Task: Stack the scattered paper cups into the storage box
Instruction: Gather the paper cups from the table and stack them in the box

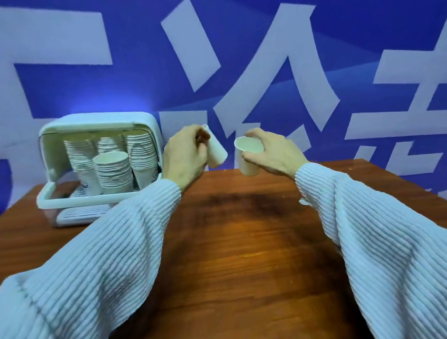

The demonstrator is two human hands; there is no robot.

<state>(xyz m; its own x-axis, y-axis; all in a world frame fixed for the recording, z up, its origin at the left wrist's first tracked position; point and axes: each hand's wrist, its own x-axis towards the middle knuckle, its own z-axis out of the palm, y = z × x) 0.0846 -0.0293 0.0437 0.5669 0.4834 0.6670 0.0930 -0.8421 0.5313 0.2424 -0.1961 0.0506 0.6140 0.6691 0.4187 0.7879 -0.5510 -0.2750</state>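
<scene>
1. At frame centre, the left hand (184, 157) has its fingers (201, 139) closed around a tilted paper cup (216, 150).
2. Just right, the right hand (273, 154) grips an upright paper cup (247, 157) by its rim.
3. The storage box (94, 122), left of centre on the tabletop (240, 251), holds stacked cups (113, 168); its rear stacks are partly hidden.

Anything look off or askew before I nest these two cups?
Nothing damaged or spilled. The left hand holds its cup tilted, the right hand holds its cup mouth up. Stacks in the storage box stand tidy.
</scene>
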